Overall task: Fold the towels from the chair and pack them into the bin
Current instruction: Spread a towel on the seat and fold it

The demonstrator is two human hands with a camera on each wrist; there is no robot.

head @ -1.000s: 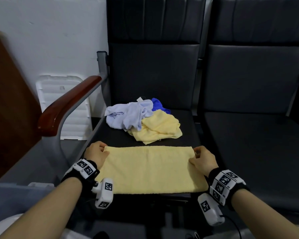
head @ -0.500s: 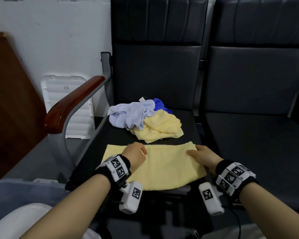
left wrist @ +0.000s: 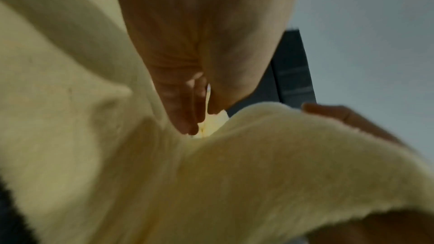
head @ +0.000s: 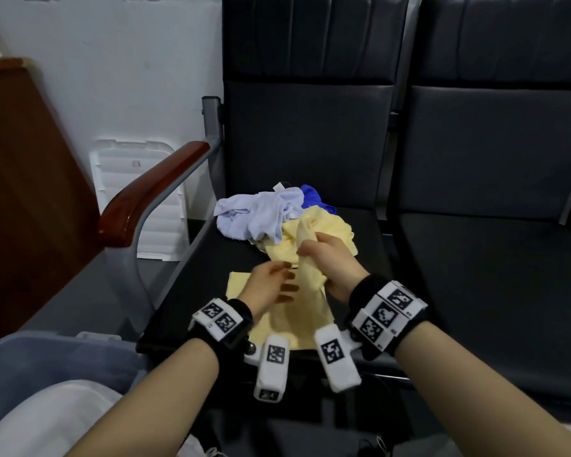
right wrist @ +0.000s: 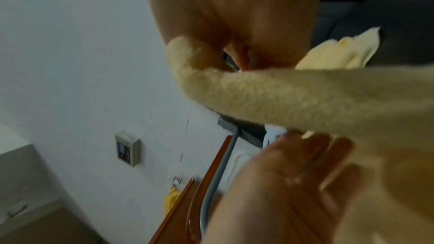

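A yellow towel (head: 297,319) lies folded lengthwise on the front of the left chair seat (head: 192,291). My right hand (head: 314,247) grips the towel's right end and holds it raised above the middle; in the right wrist view the towel (right wrist: 305,96) drapes from its pinching fingers. My left hand (head: 285,285) is open, its fingers straight, set against the towel's middle where the cloth (left wrist: 258,164) bends. Behind lie a pale blue towel (head: 261,214), a dark blue towel (head: 314,196) and a crumpled yellow towel (head: 333,232). The blue-grey bin (head: 47,361) stands at the lower left.
A wooden armrest (head: 152,189) on a grey metal frame borders the seat's left side. A second dark seat (head: 495,275) is to the right. A white plastic lid (head: 139,199) leans on the wall, beside a brown wooden panel (head: 23,192).
My right hand has taken hold of the towel's right end, lifted it and carried it leftward. My left hand has shifted right to the towel's middle with its fingers straight.
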